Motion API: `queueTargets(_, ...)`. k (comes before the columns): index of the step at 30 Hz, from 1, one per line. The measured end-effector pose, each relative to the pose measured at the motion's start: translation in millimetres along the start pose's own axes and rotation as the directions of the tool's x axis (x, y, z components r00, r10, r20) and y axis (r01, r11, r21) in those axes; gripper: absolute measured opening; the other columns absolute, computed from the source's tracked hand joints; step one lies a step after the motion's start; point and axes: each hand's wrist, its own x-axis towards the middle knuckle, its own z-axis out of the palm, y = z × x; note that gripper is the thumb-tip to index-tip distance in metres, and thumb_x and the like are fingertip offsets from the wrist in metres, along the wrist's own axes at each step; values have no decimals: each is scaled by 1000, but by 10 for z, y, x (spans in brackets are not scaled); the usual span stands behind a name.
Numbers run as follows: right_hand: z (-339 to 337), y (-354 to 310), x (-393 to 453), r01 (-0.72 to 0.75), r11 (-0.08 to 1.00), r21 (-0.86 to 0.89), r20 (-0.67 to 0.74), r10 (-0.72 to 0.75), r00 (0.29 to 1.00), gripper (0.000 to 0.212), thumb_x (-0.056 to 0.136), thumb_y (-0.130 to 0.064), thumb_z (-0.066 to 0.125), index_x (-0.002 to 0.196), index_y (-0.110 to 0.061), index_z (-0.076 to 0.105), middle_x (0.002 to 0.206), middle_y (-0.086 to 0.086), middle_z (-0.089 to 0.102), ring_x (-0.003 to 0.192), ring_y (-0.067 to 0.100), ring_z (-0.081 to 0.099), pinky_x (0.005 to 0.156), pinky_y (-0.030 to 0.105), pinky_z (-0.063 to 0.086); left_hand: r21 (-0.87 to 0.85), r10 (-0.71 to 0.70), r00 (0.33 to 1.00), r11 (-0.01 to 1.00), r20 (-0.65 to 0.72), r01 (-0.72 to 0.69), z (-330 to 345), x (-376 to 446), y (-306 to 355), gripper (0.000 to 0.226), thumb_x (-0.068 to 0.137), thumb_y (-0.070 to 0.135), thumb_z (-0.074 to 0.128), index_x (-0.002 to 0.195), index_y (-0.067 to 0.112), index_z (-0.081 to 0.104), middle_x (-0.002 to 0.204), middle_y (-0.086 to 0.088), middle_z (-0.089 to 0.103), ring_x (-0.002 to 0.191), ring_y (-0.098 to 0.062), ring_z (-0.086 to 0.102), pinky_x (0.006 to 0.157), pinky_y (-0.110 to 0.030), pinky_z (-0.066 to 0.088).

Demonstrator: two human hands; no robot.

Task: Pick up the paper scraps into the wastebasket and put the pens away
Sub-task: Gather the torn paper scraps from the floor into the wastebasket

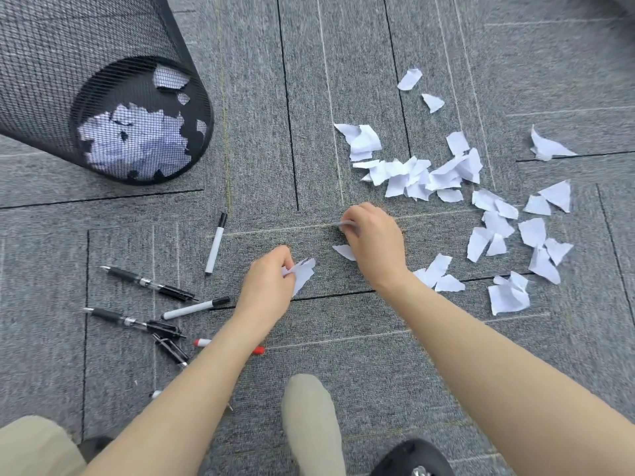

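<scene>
Wastebasket first: the black wire-mesh wastebasket [103,97] stands at the far left on the grey carpet tiles [261,97], white paper already showing through its mesh, so whatever the hands gather has to travel left and away from the person.

Below it lie the pens [151,283], a loose cluster of black-gripped clear pens and white markers with black caps, plus one red-capped marker [256,349] partly hidden under the left forearm. They appear untouched and can wait.

The left hand [271,276] has its fingers curled round a torn white paper scrap [304,273], pinching it against the thumb just above the carpet. The right hand [372,235] is curled over the floor with a thin pale edge showing at its fingertips, most likely another scrap being pinched up; a further small piece [343,251] lies touching its near side.

To the right spreads the main scatter of torn white scraps [419,176], many overlapping, some well apart toward the far right edge.

In my judgement the sensible way is to bunch several pieces in each hand before any trip to the basket, sweeping overlapping ones together rather than lifting singly. Thin paper on carpet pile resists a flat pinch, so sliding a fingertip under an upturned edge should work better.
</scene>
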Motion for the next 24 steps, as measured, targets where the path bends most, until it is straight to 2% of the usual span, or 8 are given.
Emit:
queueTargets(5, -58, -65, 7, -160, 978, 137, 68, 152, 986, 9, 91, -17, 57, 89, -13, 64, 90, -1, 70, 76, 14, 58, 65, 27, 41, -18, 1, 1000, 1000, 8, -1, -15, 3, -44, 28, 85, -1, 44, 64, 17, 36, 62, -2, 42, 54, -19, 32, 46, -29, 19)
queueTargets(7, -127, -79, 54, -268, 936, 228, 150, 239, 960, 7, 90, -17, 57, 95, -14, 59, 96, -1, 67, 76, 16, 57, 67, 32, 47, -18, -3, 1000, 1000, 21, 4, -21, -4, -47, 29, 85, 0, 44, 64, 17, 35, 61, -1, 41, 51, -17, 30, 46, -28, 19)
queueTargets(10, -272, -65, 34, -449, 819, 358, 321, 344, 882, 23, 86, -17, 62, 107, -16, 54, 103, 0, 59, 81, 18, 61, 78, 43, 55, -29, -18, 999, 999, 32, 19, -21, 3, -66, 31, 85, 0, 45, 62, 18, 34, 60, 0, 39, 50, -15, 29, 46, -27, 19)
queueTargets(13, -253, -77, -210, -418, 879, 228, 360, 323, 875, 26, 84, -15, 63, 110, -18, 55, 104, -2, 63, 82, 15, 62, 79, 43, 55, -47, -36, 999, 998, 36, 38, -42, 14, -76, 32, 84, 1, 46, 60, 19, 33, 59, 1, 38, 50, -16, 29, 47, -27, 19)
queueTargets(15, -172, -78, -331, -366, 918, 156, 287, 312, 906, 29, 84, -19, 65, 111, -19, 57, 109, -3, 67, 91, 16, 64, 84, 42, 53, -47, -27, 999, 998, 44, 29, -103, 25, -34, 34, 84, 4, 49, 59, 20, 33, 58, 2, 36, 50, -16, 29, 47, -28, 18)
queueTargets(18, -94, -60, -350, -357, 927, 115, 235, 324, 917, 17, 85, -20, 65, 101, -17, 61, 97, -11, 66, 88, 12, 62, 88, 38, 51, -108, 50, 997, 993, 51, -44, -355, 80, 153, 35, 81, 5, 56, 58, 19, 34, 59, 2, 35, 55, -17, 31, 50, -28, 19)
queueTargets(20, -60, -62, -341, -340, 937, 79, 244, 313, 918, 5, 87, -19, 62, 87, -14, 65, 94, -12, 71, 80, 11, 64, 81, 39, 53, -184, 109, 993, 978, 37, -101, -629, 113, 366, 34, 81, 7, 59, 59, 19, 35, 59, 1, 38, 53, -16, 32, 50, -27, 21)
queueTargets(24, -125, -89, -269, -362, 928, 89, 312, 319, 895, 13, 89, -14, 58, 79, -9, 64, 89, -7, 72, 62, 3, 56, 64, 30, 52, -288, 219, 970, 927, -105, -241, -1261, 94, 827, 31, 83, 12, 61, 63, 19, 39, 62, -2, 45, 46, -15, 32, 45, -25, 21)
